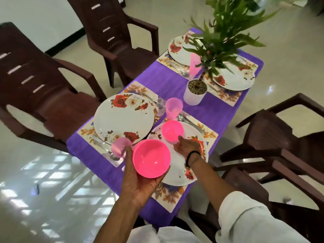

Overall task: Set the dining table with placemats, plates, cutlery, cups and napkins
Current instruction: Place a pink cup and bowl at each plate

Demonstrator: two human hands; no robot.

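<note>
Left hand (138, 181): cups a bright pink round plastic bowl (151, 158) from below, fingers curled round its base, above the near bench edge.
Right hand (186, 146): fingers loosely spread, touching a smaller pink plastic bowl (172, 131).
Smaller bowl: sits on the near white floral plate (177, 174).
Bench (175, 81): purple-covered, four floral placemats with plates.
Pale pink tumbler (173, 107): upright, beside a spoon (182, 118).
</note>
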